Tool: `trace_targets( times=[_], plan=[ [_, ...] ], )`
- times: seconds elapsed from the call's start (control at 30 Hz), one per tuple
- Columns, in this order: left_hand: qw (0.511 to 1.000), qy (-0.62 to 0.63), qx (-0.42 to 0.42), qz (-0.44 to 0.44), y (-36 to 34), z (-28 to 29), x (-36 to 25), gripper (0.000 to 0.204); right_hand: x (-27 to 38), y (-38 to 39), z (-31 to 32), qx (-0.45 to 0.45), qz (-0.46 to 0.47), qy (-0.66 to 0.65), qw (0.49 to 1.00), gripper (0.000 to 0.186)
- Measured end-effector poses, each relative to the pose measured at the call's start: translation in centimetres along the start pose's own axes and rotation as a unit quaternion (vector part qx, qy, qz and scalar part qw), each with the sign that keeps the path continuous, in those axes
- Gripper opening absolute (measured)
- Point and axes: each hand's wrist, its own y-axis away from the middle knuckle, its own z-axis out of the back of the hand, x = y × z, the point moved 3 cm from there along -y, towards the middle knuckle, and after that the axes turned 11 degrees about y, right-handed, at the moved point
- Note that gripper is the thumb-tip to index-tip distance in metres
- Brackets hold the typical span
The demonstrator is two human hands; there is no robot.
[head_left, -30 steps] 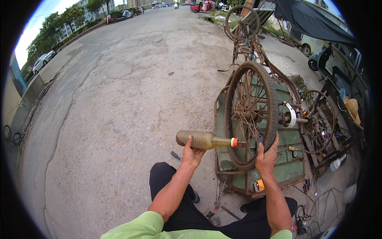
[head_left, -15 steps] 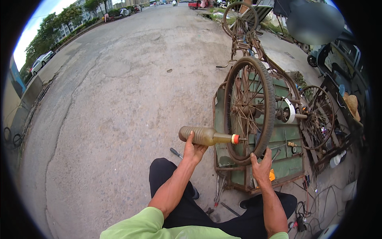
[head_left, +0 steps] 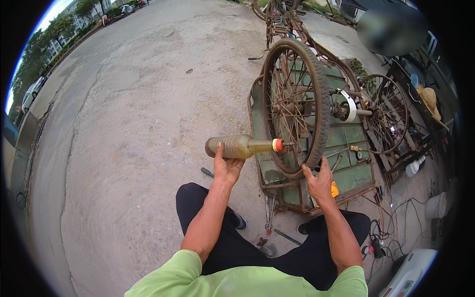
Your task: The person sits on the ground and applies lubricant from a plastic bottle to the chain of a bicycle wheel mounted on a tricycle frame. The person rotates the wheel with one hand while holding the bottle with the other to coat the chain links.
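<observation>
A rusty spoked wheel with a black tyre stands upright in front of me, on the upturned tricycle cart with its green metal bed. My left hand is closed round a translucent brownish bottle with a red and yellow cap. The bottle lies level, its thin nozzle pointing right at the lower spokes; whether it touches one I cannot tell. With thumb and fingers, my right hand grips the bottom of the tyre.
A second spoked wheel stands at the right, beside a wheel hub with a white band. Tools such as a long-handled cutter and a dark-handled screwdriver lie on the ground. Cables tangle at lower right.
The view has tilted down and shifted, so the whole scene sits higher and further left. Both hands keep their holds on the bottle and the tyre.
</observation>
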Motion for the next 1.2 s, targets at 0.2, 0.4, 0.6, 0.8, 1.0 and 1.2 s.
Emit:
trace_targets(
  times=[0.2,0.4,0.6,0.8,1.0,1.2],
  plan=[
    [1.0,-0.003,-0.008,-0.006,0.4,-1.3,0.3,0.086,-2.2,1.9,-0.7,0.184,-0.045,0.103,0.976,0.066],
    [1.0,-0.011,-0.005,-0.014,0.3,-0.7,-0.3,0.087,0.0,0.6,1.0,0.178,-0.029,0.051,0.982,0.071],
    [1.0,-0.018,0.013,-0.008,0.3,-1.1,-0.2,0.084,0.8,-1.5,2.5,0.13,-0.032,0.019,0.991,0.075],
    [1.0,-0.022,0.007,-0.01,0.2,-0.8,-0.6,0.081,2.2,-4.0,3.6,0.042,-0.019,-0.029,0.999,0.076],
    [1.0,0.005,0.008,-0.009,0.3,-0.9,-0.6,0.084,-0.2,-1.4,1.2,0.039,-0.009,-0.017,0.999,0.069],
    [1.0,0.026,0.007,-0.014,0.4,-1.1,-0.7,0.087,-3.2,1.9,-1.6,0.236,-0.058,0.119,0.963,0.074]
  ],
)
